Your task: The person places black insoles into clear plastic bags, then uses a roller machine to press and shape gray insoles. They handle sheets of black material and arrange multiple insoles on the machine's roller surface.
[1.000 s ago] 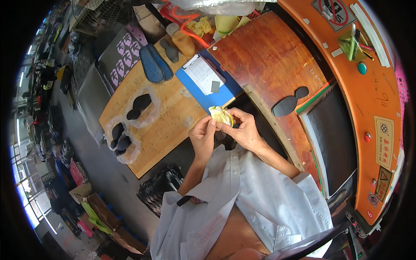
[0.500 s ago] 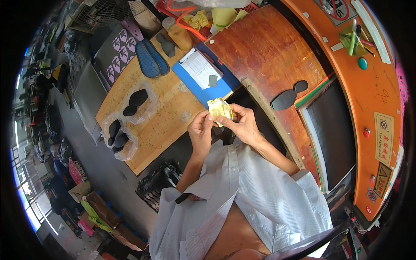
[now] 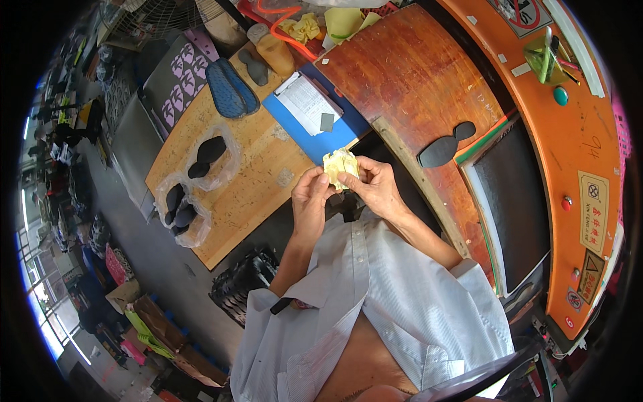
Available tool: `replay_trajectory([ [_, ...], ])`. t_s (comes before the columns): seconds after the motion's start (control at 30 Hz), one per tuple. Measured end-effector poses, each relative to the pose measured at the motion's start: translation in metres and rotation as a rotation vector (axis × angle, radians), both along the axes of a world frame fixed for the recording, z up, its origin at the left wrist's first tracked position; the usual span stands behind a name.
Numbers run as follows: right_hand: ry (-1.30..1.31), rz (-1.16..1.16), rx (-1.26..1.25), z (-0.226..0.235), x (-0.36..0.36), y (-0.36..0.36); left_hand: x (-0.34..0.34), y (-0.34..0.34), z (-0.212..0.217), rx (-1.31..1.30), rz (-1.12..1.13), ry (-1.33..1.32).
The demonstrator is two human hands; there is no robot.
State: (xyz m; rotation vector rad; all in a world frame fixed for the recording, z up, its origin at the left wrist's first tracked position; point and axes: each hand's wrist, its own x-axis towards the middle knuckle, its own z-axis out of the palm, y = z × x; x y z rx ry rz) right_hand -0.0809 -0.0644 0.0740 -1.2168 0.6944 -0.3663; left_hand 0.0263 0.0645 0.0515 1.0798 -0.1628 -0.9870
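Now the crumpled yellow cloth [image 3: 340, 165] is pinched between left hand [image 3: 310, 199] and right hand [image 3: 376, 188]; it is best kept taut above the counter [image 3: 254, 181].

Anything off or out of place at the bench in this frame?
Nothing stands out. Both hands, left hand and right hand, hold a crumpled yellow cloth over the bench edge. The black sole cutout lies flat on the brown board; the clipboard sits slightly angled.

Hands: two, left [image 3: 310, 199] and right [image 3: 376, 188]
Yellow cloth [image 3: 340, 165]: one
Clipboard [image 3: 309, 103]: one
Blue insoles [image 3: 231, 88]: two
Bagged sole bundles [image 3: 209, 157]: two
Loose black sole [image 3: 445, 145]: one
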Motion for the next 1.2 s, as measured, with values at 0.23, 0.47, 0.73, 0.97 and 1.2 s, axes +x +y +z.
replay_trajectory([
  [0.23, 0.037, -0.215, -0.618, 0.015, -0.004, 0.006, -0.004, 0.001, -0.001, -0.023, -0.023, 0.030],
  [0.47, -0.043, -0.161, -0.729, 0.023, -0.006, 0.010, -0.021, -0.005, 0.000, -0.084, 0.042, -0.057],
  [0.73, -0.035, -0.143, -0.588, 0.024, -0.008, 0.010, -0.020, -0.003, 0.003, -0.062, 0.011, 0.007],
  [0.97, -0.022, -0.144, -0.583, 0.024, -0.008, 0.013, -0.022, -0.001, 0.001, -0.019, 0.068, -0.003],
  [1.2, -0.039, -0.115, -0.690, 0.023, -0.008, 0.014, -0.025, 0.001, 0.003, -0.070, 0.087, -0.079],
])
